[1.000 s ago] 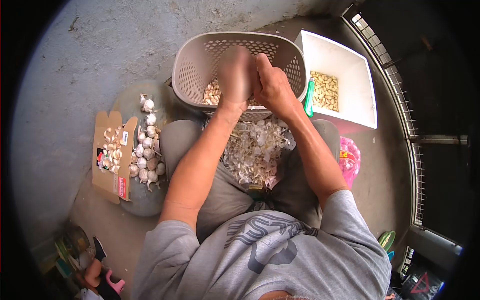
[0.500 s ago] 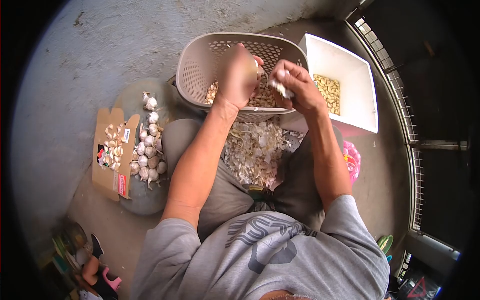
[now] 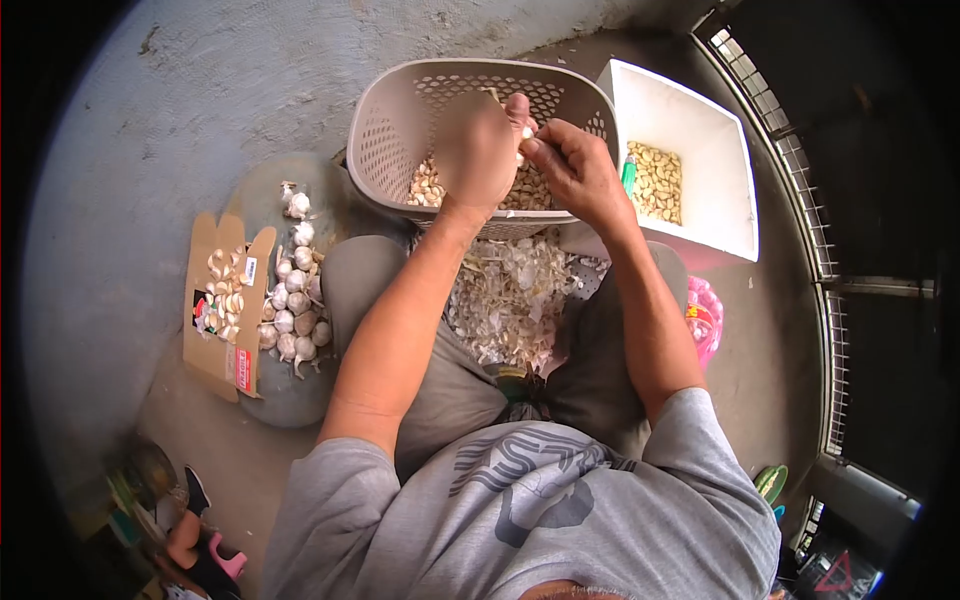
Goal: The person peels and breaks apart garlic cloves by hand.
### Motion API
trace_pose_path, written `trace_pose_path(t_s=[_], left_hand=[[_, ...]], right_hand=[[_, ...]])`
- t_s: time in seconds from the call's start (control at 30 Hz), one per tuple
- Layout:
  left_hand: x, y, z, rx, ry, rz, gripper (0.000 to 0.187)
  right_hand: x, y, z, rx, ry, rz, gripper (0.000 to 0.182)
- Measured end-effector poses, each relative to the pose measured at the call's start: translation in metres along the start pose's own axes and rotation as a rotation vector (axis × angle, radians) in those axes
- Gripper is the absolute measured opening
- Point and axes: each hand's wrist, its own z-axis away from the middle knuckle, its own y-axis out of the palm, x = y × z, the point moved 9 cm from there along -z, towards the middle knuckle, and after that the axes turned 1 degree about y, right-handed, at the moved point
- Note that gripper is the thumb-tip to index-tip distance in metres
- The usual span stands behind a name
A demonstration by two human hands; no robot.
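Note:
My left hand (image 3: 482,155), partly blurred, is closed around a garlic bulb (image 3: 526,134), above the plastic basket (image 3: 385,170). Only a small white part of the bulb shows between the fingers. My right hand (image 3: 585,178) meets it from the right, thumb and index finger pinched against the garlic. Loose garlic cloves (image 3: 426,186) lie in the basket underneath. Between my legs is a heap of papery garlic skins (image 3: 510,300).
A white foam box (image 3: 715,170) at right holds peeled cloves (image 3: 655,180), with a green handle (image 3: 628,175) by its near wall. At left, whole garlic bulbs (image 3: 298,300) sit beside cloves on cardboard (image 3: 215,370). A pink bag (image 3: 705,315) lies by my right knee.
My right hand has moved left to the garlic in my left hand. The white skin it held before no longer shows in its fingers.

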Motion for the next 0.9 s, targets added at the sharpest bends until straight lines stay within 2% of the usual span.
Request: trace_pose_path(t_s=[0.03,0.13,0.17,0.27,0.3,0.4,0.43,0.53,0.57,0.67,0.7,0.8,0.9], left_hand=[[0.006,-0.002,0.005,0.037,-0.167,0.059,0.062],[0.013,-0.012,0.009,0.022,-0.411,0.381,0.063],[0.019,-0.014,0.004,0.063,-0.431,0.444,0.063],[0.015,-0.019,0.001,0.027,-0.372,0.405,0.062],[0.014,-0.017,0.002,0.048,-0.377,0.371,0.06],[0.011,-0.002,0.01,0.066,-0.381,0.388,0.06],[0.013,0.002,0.013,0.106,-0.414,0.332,0.059],[0.023,0.015,0.022,0.147,-0.472,0.377,0.057],[0.028,0.018,0.021,0.157,-0.494,0.459,0.055],[0.03,0.012,0.025,0.128,-0.511,0.472,0.052],[0.028,0.011,0.026,0.103,-0.5,0.463,0.052],[0.02,0.008,0.022,0.033,-0.431,0.435,0.047],[0.013,0.002,0.013,0.005,-0.31,0.318,0.039]], right_hand=[[0.001,0.001,0.0,0.037,0.01,-0.088,0.026],[-0.007,0.002,0.007,0.228,0.246,-0.4,0.021],[-0.007,0.004,0.011,0.362,0.287,-0.381,0.012],[0.011,0.005,0.009,0.293,0.008,-0.165,0.021],[0.008,0.004,0.009,0.289,0.064,-0.102,0.034],[0.034,-0.008,0.006,-0.031,-0.072,0.216,0.039],[0.049,-0.004,0.008,-0.081,-0.289,0.289,0.034],[0.032,0.001,0.004,0.002,-0.265,0.381,0.027],[0.036,-0.001,0.002,-0.028,-0.334,0.324,0.021],[0.008,-0.003,-0.007,-0.003,-0.016,-0.004,0.019],[0.009,-0.005,-0.01,-0.057,-0.099,-0.047,0.025],[-0.029,0.004,-0.008,0.0,0.24,-0.643,0.026],[-0.032,0.008,-0.008,-0.023,0.283,-0.808,0.029]])
